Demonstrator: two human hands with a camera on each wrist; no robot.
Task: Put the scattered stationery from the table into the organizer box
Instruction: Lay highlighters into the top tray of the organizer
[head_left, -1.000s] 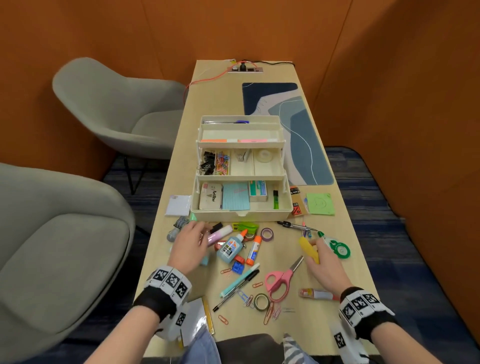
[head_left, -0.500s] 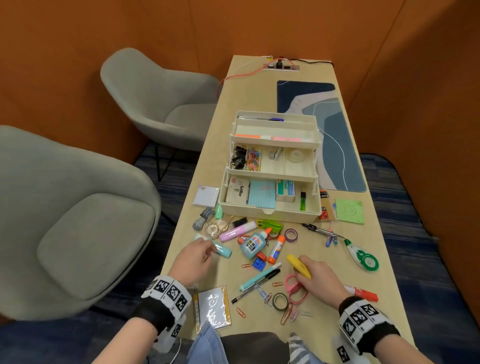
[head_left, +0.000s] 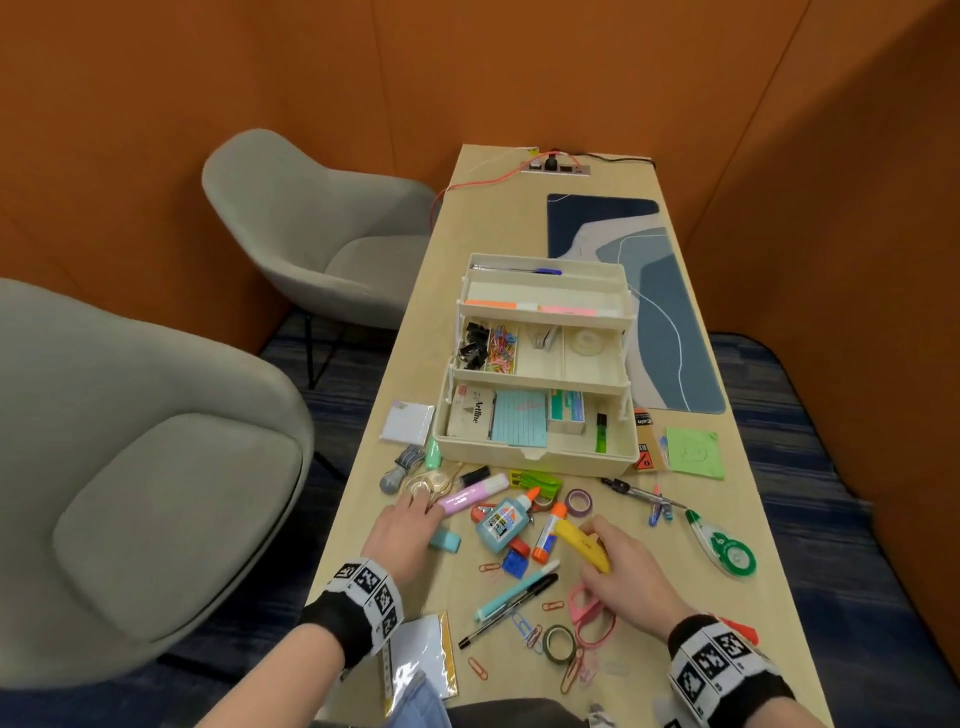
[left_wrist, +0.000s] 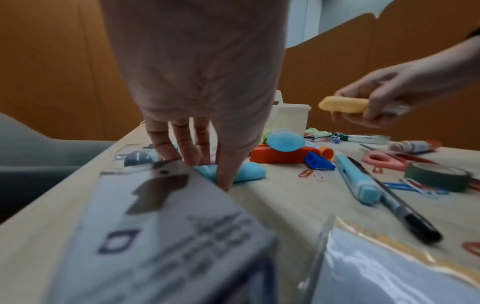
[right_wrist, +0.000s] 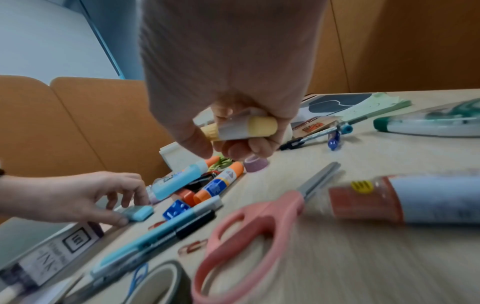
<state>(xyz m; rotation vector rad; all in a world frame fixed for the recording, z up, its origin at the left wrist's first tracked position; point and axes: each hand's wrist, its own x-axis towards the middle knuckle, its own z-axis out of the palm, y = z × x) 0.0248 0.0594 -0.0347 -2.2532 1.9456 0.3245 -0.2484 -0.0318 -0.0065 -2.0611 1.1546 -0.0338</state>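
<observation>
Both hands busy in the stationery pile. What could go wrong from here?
1. The left hand touches the light blue highlighter near the table's left edge; a nudge might roll it off.
2. The right hand grips the yellow highlighter above the pink scissors and glue stick; lowering the wrist could scatter them.
3. The organizer box's bottom tray looks crowded; the highlighter may not lie flat.

We cannot read the print on the white box (left_wrist: 166, 242) in the left wrist view, because it is blurred and cut by the bottom edge. The left hand (head_left: 402, 525) hides part of the light blue eraser (head_left: 445, 540). The right hand (head_left: 621, 569) covers the pink scissors (head_left: 589, 618) blades and one end of the yellow highlighter (head_left: 579, 543).
</observation>
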